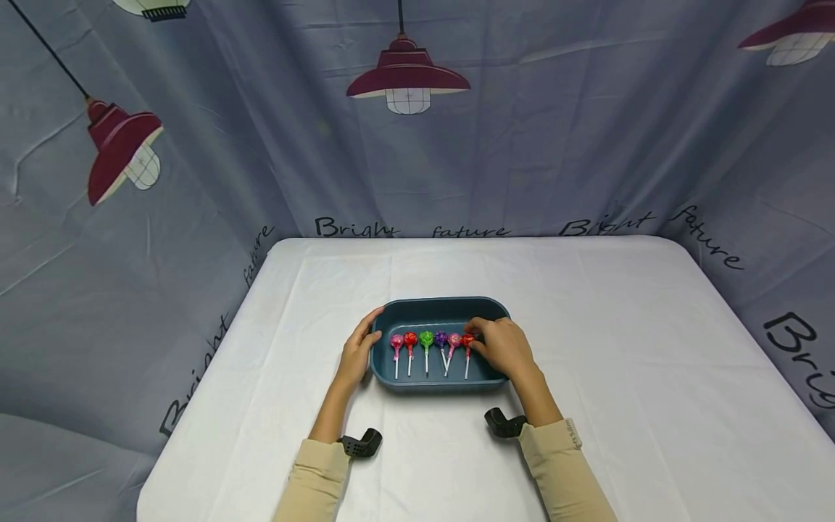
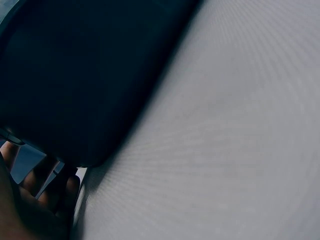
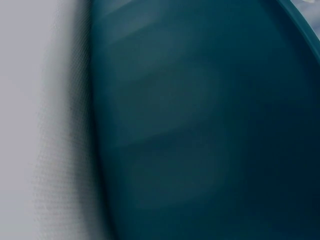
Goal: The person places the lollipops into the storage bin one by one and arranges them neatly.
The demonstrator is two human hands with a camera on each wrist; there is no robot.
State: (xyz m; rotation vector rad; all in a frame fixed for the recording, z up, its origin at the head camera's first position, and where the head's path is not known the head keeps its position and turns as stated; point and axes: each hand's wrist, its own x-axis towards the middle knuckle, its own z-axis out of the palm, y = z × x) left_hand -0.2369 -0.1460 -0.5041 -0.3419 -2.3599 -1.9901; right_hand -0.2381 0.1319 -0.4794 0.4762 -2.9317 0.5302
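A dark teal tray (image 1: 424, 387) lies on the white table, and several lollipops stand out inside it in a row, sticks toward the person. From the left they run pink (image 1: 396, 341), red (image 1: 410, 338), green (image 1: 426, 338), purple (image 1: 441, 339), a second pink (image 1: 454, 340) and a second red lollipop (image 1: 467, 341). My left hand (image 1: 355, 355) holds the tray's left end, thumb at the rim; its fingers show beside the tray wall in the left wrist view. Reaching over the tray's right side, my right hand (image 1: 505, 346) pinches the rightmost red lollipop's head. The tray's outer wall (image 3: 165, 125) hides that hand in the right wrist view.
White cloth (image 1: 652, 362) covers the table on all sides of the tray. A grey-blue curtain (image 1: 535, 145) printed with lamps and lettering hangs behind the table and along both sides. Each wrist wears a black camera mount (image 1: 362, 443).
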